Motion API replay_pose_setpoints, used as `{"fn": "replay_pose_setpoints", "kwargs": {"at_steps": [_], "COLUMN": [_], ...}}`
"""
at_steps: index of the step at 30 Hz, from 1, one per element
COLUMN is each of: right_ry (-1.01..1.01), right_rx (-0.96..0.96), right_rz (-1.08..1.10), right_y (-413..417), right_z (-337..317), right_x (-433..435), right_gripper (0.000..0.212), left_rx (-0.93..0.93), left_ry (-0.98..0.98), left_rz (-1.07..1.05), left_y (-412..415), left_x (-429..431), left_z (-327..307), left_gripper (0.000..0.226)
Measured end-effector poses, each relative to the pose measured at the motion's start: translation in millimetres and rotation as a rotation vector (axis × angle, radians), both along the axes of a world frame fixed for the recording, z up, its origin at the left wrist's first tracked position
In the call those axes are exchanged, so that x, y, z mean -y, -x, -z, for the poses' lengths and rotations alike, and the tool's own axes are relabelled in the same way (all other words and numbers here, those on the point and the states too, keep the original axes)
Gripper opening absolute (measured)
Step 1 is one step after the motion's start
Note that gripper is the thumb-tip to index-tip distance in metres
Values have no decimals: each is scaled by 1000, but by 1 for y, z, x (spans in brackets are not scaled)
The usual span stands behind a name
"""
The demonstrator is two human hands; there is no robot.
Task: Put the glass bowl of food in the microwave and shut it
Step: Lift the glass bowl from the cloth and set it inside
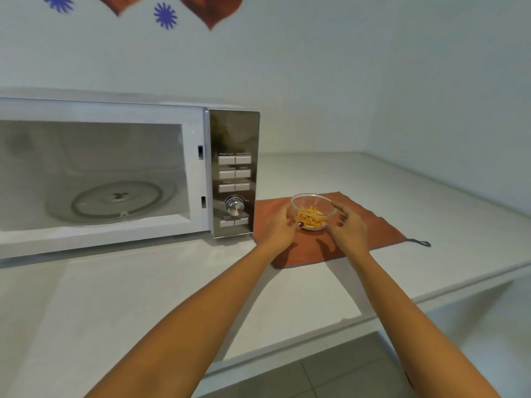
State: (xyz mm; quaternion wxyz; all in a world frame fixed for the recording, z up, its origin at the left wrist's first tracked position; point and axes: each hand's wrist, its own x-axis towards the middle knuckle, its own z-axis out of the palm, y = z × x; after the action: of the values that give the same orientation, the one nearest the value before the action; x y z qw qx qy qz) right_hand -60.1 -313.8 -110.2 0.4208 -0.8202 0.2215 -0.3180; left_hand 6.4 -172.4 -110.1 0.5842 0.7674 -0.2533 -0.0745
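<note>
Right of centre in the frame, the glass bowl of yellow pasta pieces sits on an orange-brown cloth on the white counter. The left hand and right hand cup its sides, fingers curled against the glass. At the left, the microwave stands open, its turntable bare.
</note>
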Motion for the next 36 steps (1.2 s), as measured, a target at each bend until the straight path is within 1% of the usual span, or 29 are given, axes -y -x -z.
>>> {"fn": "replay_pose_setpoints", "kwargs": {"at_steps": [6,9,12,14,17,21,28,36], "right_ry": [1,-21,-52,-65,-85,-87,-85,-160], "right_rx": [-25,-11,9,24,46,76,126,244], "right_rz": [-18,-37,-57,-63,-64,-47,-61,-114], "right_y": [-14,-16,-17,-16,-14,-11,6,49], "right_z": [6,9,11,12,14,15,14,14], "right_x": [16,19,20,19,16,11,-2,-34], "right_gripper": [62,61,59,59,58,57,59,57], "left_rx": [-140,-158,-206,-223,-233,-248,-258,-151], "left_ry": [105,114,128,113,121,140,100,-13], "left_rz": [-22,-60,-68,-59,-42,-30,-13,-51], "left_y": [-19,-23,-27,-29,-26,-20,-2,30], "left_x": [27,33,36,38,38,35,15,-23], "left_z": [4,4,5,7,8,5,5,-7], "left_gripper": [50,48,51,45,35,35,36,30]}}
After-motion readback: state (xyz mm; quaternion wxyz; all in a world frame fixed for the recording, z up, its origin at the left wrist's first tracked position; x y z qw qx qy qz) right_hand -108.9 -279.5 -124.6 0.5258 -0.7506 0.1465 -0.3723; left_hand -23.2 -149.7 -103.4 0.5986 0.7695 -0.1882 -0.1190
